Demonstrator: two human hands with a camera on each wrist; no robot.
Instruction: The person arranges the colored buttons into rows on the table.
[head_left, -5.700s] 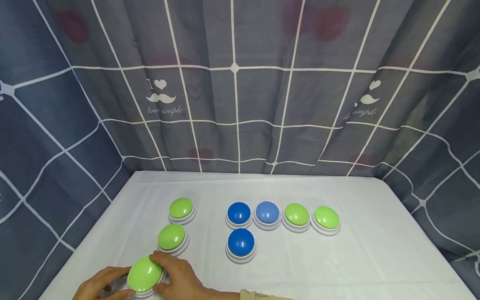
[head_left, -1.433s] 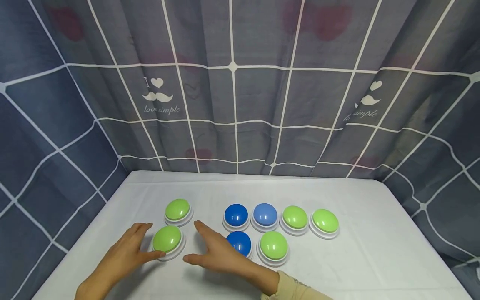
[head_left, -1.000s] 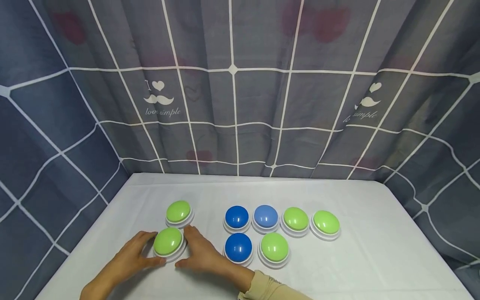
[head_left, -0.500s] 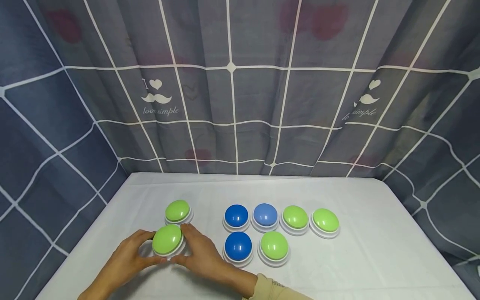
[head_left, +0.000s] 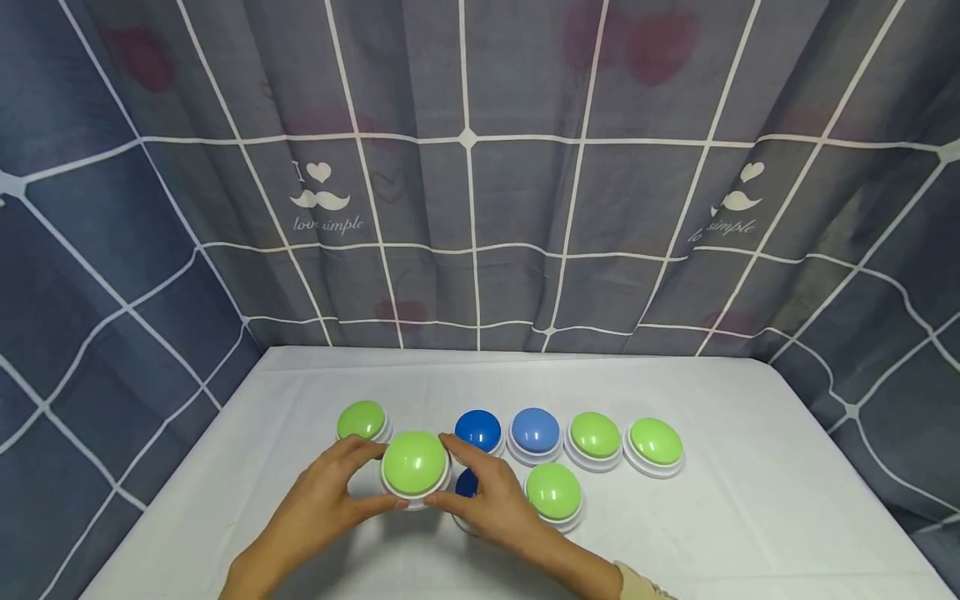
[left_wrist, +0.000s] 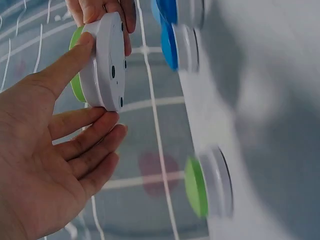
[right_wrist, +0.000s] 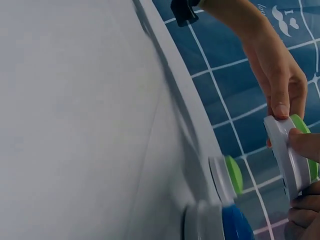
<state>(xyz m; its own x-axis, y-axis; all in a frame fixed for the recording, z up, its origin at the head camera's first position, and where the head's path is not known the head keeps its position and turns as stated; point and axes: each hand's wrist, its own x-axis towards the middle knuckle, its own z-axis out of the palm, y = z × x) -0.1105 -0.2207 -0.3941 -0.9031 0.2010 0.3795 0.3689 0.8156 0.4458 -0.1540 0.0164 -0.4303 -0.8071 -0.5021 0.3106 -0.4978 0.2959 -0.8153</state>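
Observation:
Both hands hold one green push button (head_left: 414, 463) with a white base, lifted off the white table. My left hand (head_left: 326, 492) grips its left rim between thumb and fingers. My right hand (head_left: 498, 508) grips the right rim and partly covers a dark blue button (head_left: 467, 482) beneath it. In the left wrist view the underside of the held button (left_wrist: 107, 65) shows, with small dark spots. In the right wrist view the held button (right_wrist: 290, 155) is tilted on edge between both hands. Left of it on the table stands another green button (head_left: 362, 419), its base partly hidden by my left hand.
Along the back stand a dark blue button (head_left: 478, 429), a lighter blue button (head_left: 535, 430) and two green buttons, one (head_left: 596, 434) beside the other (head_left: 656, 441). In front of them is a further green button (head_left: 553, 491). A grey checked curtain (head_left: 525, 192) surrounds the white table (head_left: 712, 533).
A green button from the front left now stands right of the front blue one. Both hands have since gripped the second left green button, lifted it and carried it right.

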